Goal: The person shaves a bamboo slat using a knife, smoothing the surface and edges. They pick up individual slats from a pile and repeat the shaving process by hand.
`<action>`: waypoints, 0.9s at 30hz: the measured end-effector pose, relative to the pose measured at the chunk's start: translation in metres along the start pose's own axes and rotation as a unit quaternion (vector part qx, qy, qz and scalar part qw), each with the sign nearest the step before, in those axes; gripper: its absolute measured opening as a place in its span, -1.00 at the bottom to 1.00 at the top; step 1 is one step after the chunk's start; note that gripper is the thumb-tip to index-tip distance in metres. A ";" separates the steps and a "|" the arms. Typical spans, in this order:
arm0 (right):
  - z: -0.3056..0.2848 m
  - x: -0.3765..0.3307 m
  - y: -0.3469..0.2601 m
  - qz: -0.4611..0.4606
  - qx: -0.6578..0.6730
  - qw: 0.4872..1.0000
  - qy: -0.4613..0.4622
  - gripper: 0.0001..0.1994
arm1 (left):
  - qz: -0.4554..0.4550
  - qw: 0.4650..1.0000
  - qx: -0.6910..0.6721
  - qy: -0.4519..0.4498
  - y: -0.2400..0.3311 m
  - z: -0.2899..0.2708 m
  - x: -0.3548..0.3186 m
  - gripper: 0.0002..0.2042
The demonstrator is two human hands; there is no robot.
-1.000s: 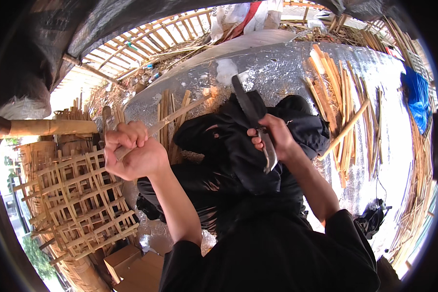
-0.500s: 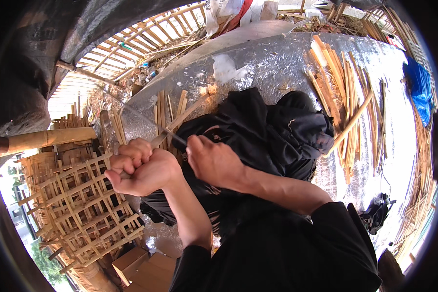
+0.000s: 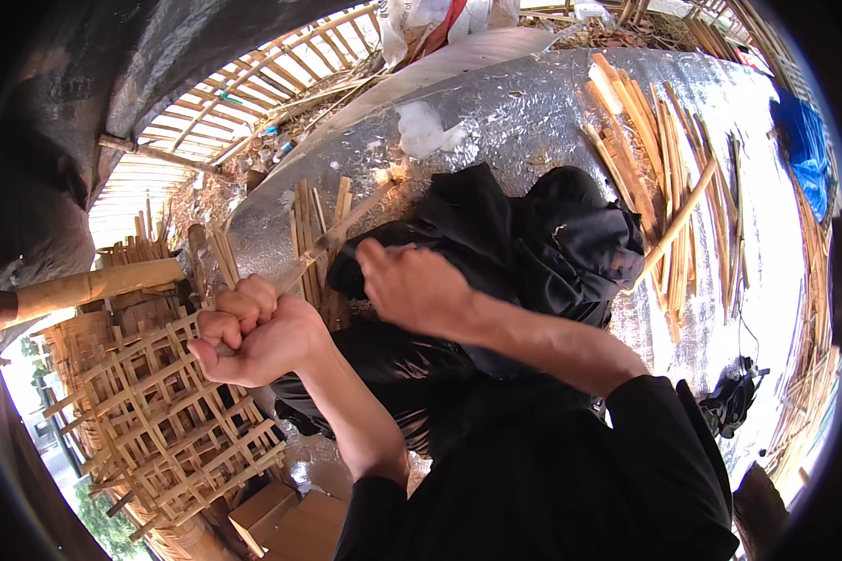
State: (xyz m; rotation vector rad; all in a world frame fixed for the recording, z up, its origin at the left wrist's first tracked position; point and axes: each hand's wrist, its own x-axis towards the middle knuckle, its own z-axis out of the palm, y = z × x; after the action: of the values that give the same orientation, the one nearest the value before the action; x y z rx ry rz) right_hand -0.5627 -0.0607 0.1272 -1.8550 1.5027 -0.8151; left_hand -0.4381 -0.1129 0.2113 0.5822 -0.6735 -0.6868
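Observation:
My left hand (image 3: 262,335) is closed in a fist, palm side up, around the lower end of a split bamboo strip (image 3: 363,211). The strip slants away up and to the right, its far end close to the silver sheet. Just right of it, my right hand (image 3: 413,288) is closed on the handle of a knife, blurred by motion. The blade lies close to the strip and barely shows; I cannot tell if it touches. Black cloth (image 3: 477,220) covers my folded legs below and beyond both hands.
A woven bamboo lattice (image 3: 173,421) stands at the left, under a thick bamboo pole (image 3: 103,285). Bundled bamboo strips (image 3: 669,201) lie on the silver sheet (image 3: 533,117) at the right. A blue plastic sheet (image 3: 803,154) hangs far right; a cardboard box (image 3: 295,519) is lower left.
The knife blade, clearly seen crossing the strip before, is now smeared by motion. My right hand has shifted slightly up, and my left hand slightly left, still round the strip.

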 end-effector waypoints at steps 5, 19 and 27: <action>0.016 0.008 0.033 0.053 -0.027 0.998 -0.008 -0.81 | 0.019 0.997 0.055 0.042 -0.005 0.003 0.010 -0.54; 0.044 0.012 0.122 0.160 -0.017 0.985 -0.056 -0.69 | 0.013 0.998 0.050 0.031 -0.008 0.001 0.017 -0.57; 0.041 0.003 0.040 0.074 -0.047 0.995 0.045 -0.77 | -0.010 0.999 0.047 -0.021 -0.005 -0.002 0.036 -0.59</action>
State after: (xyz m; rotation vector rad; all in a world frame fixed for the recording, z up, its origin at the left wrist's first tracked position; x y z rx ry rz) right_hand -0.5546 -0.0677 0.0709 -1.7686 1.7404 -0.7783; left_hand -0.4173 -0.1418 0.2196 0.6627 -0.7440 -0.6900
